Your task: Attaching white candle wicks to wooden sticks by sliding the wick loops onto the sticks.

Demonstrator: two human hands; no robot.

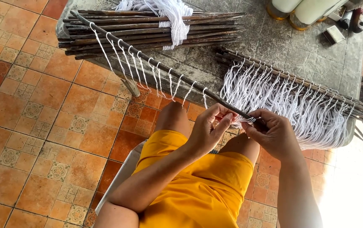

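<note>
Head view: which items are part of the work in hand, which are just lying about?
In hand:
left hand
right hand
dark stick
white string loops

Lying about:
bundle of sticks
strung sticks with white fringe
white cylinders
small box
grey table

Below me I see a floor of orange terracotta tiles [42, 139] with small patterned insets, a worn grey stone-topped table [291, 50], and bright daylight at right.
</note>
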